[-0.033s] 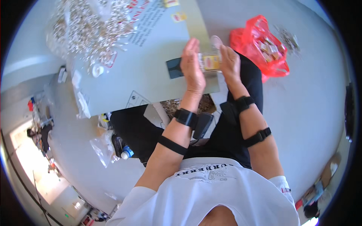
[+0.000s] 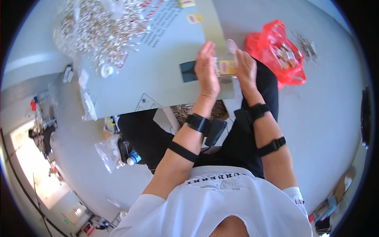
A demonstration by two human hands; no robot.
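A small pack of cotton swabs (image 2: 227,67) with a yellow label is held between my two palms above the near right corner of the table (image 2: 158,89). My left hand (image 2: 207,75) presses its left end with fingers stretched out and together. Against the right end rests my right hand (image 2: 246,70), its fingers partly hidden. Beside my left hand a dark flat piece (image 2: 188,72) lies on the table. Loose swabs (image 2: 102,29) are heaped in clear plastic at the far left. Two yellow labels (image 2: 194,18) lie near the far edge.
A red plastic bag (image 2: 256,43) with small packs stands on the floor to the right, near scattered swabs (image 2: 306,45). Under the table edge sits an open carton (image 2: 223,112) of loose swabs. A white roll (image 2: 106,70) lies on the table; a blue-capped bottle (image 2: 133,158) is at lower left.
The view has shifted slightly, so the table and red bag appear a little farther right. Both hands still hold the pack between the palms.
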